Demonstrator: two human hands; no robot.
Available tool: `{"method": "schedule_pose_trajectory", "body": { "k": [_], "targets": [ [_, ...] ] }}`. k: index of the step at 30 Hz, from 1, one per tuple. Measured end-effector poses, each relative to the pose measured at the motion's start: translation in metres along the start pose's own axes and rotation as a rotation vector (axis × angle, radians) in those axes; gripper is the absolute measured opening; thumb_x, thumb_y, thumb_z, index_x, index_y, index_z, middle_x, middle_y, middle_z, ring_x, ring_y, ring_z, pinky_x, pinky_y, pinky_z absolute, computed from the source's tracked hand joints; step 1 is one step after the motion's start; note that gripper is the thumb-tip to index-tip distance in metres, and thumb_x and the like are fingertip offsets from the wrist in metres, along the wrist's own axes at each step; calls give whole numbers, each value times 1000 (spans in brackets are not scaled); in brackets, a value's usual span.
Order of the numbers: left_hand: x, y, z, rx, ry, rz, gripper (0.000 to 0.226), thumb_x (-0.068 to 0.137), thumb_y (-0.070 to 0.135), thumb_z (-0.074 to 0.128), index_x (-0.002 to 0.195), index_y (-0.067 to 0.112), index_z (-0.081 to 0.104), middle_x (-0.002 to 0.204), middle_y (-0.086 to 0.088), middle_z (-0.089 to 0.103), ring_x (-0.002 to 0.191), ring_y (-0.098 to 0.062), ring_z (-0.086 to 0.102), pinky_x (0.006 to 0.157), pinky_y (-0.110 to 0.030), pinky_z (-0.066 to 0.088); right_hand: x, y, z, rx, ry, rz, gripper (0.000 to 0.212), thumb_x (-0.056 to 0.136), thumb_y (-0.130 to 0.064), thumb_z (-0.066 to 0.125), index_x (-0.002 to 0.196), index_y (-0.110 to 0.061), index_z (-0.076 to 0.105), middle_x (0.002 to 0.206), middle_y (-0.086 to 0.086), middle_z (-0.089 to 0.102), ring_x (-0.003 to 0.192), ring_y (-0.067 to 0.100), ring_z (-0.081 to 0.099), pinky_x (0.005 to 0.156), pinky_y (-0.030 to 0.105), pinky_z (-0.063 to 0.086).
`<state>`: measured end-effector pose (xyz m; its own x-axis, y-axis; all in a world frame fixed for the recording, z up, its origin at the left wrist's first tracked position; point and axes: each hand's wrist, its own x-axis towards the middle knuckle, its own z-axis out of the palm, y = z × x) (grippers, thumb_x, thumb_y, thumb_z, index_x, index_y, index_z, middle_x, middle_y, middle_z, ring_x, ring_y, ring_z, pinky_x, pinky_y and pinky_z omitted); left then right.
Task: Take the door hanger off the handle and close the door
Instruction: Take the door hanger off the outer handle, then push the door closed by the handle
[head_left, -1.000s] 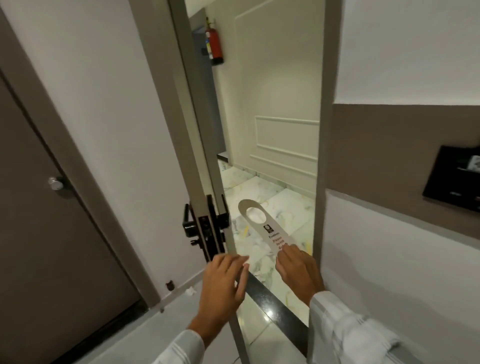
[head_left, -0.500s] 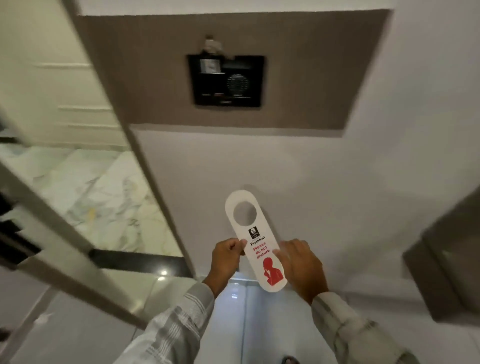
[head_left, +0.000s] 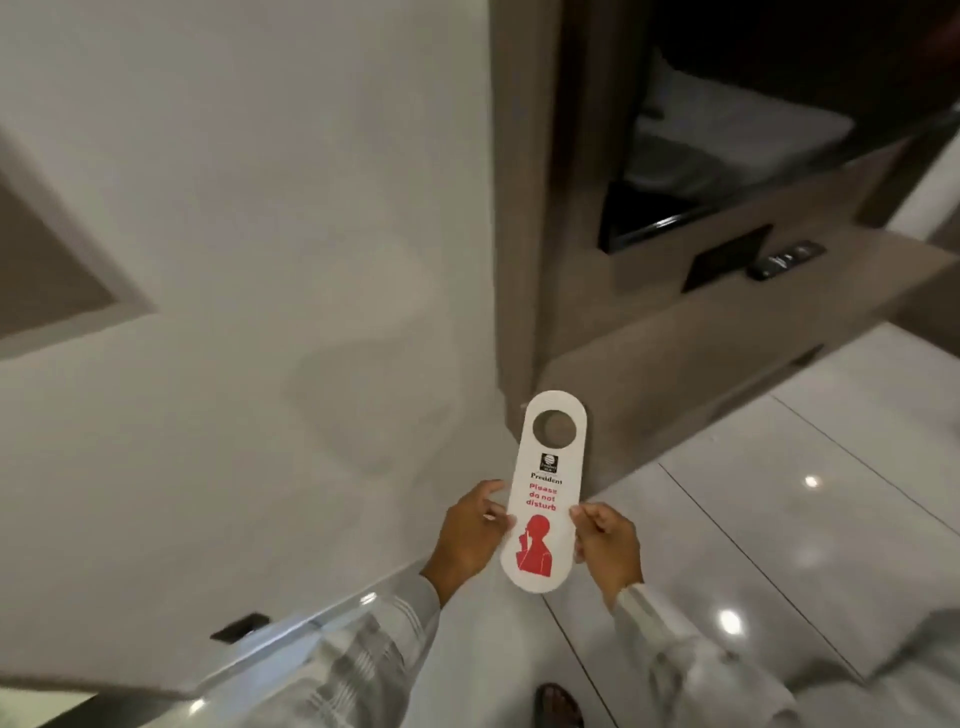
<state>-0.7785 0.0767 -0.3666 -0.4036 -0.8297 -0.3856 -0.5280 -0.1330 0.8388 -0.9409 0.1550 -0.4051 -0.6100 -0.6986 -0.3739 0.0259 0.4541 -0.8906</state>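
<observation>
Door hanger (head_left: 545, 499) was off the handle, both hands' fingers (head_left: 491, 506) clamped on its edges, print upward, apparently for reading.

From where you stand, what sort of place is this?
Most likely a hotel room. Both hands hold a "Please do not disturb" door hanger, the glossy tiled floor shines, and white bedding shows in a dark alcove.

Both hands pinch a white card door hanger (head_left: 545, 499) with red print. The left hand (head_left: 470, 535) grips its left edge, the right hand (head_left: 605, 545) its right edge, above a glossy white tiled floor (head_left: 779, 545).
</observation>
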Motion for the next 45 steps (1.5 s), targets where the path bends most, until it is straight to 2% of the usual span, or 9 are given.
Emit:
{"method": "schedule_pose_trajectory", "body": {
  "k": [3, 7, 12, 14, 16, 19, 25, 34, 45],
  "targets": [
    [26, 25, 54, 119, -68, -4, 39, 91, 13, 65, 129, 13, 60, 119, -14, 69, 106, -26, 65, 98, -32, 50, 42, 1, -42, -1, 110, 86, 16, 93, -10, 63, 79, -8, 70, 78, 16, 70, 62, 25, 59, 55, 33, 54],
    [64, 49, 82, 221, -54, 0, 28, 92, 20, 64, 118, 10, 70, 127, -9, 67, 114, -28, 63, 103, -35, 47, 93, -16, -59, -43, 162, 107, 9, 91, -12, 67, 97, -6, 70, 99, 22, 73, 91, 40, 69, 88, 54, 56],
    [118, 72, 95, 277, 19, 25, 30, 95, 16, 58, 123, 7, 66, 134, -12, 62, 121, -28, 58, 99, -22, 40, 134, -35, -64, -188, 97, 16, 21, 94, -5, 58, 112, -4, 68, 120, 17, 69, 111, 36, 64, 97, 39, 52],
    [135, 74, 99, 413, -23, 89, 39, 97, 20, 55, 135, 12, 55, 144, -10, 50, 132, -31, 47, 109, -36, 39, 144, -38, -62, -328, -3, -39, 26, 97, -8, 54, 120, -7, 66, 130, 16, 64, 121, 33, 58, 101, 37, 48],
    [146, 70, 98, 748, -91, 139, 46, 98, 32, 49, 143, 22, 43, 156, -8, 31, 142, -34, 27, 115, -53, 28, 149, -37, -58, -667, -102, -160, 32, 99, -16, 50, 129, -15, 62, 138, 12, 55, 130, 32, 45, 105, 41, 42],
    [149, 52, 96, 1015, -153, 198, 45, 100, 37, 41, 145, 29, 39, 162, -10, 15, 148, -36, 12, 116, -61, 20, 147, -29, -55, -1184, -117, -337, 34, 100, -30, 49, 133, -25, 57, 140, 8, 47, 130, 30, 39, 104, 43, 38],
    [135, 33, 69, 1092, -99, 273, 53, 99, 43, 43, 149, 30, 31, 164, -14, 8, 150, -36, 7, 118, -57, 17, 138, -27, -41, -1194, -56, -419, 41, 102, -36, 42, 139, -19, 47, 142, 10, 49, 126, 31, 45, 99, 42, 40],
    [24, -22, -113, 991, 375, 203, 52, 98, 39, 42, 148, 26, 34, 163, -14, 16, 150, -32, 13, 117, -50, 17, 56, -93, 109, -1234, -245, -758, 43, 103, -40, 34, 140, -22, 48, 144, 11, 47, 133, 31, 40, 105, 44, 33],
    [-293, -147, -365, 1050, 1049, -234, 57, 98, 43, 42, 151, 24, 30, 163, -14, 18, 150, -34, 18, 119, -55, 18, -237, -187, 385, -943, -596, -1496, 48, 104, -47, 33, 145, -24, 44, 151, 9, 43, 137, 28, 38, 105, 44, 33]
  ]
}}
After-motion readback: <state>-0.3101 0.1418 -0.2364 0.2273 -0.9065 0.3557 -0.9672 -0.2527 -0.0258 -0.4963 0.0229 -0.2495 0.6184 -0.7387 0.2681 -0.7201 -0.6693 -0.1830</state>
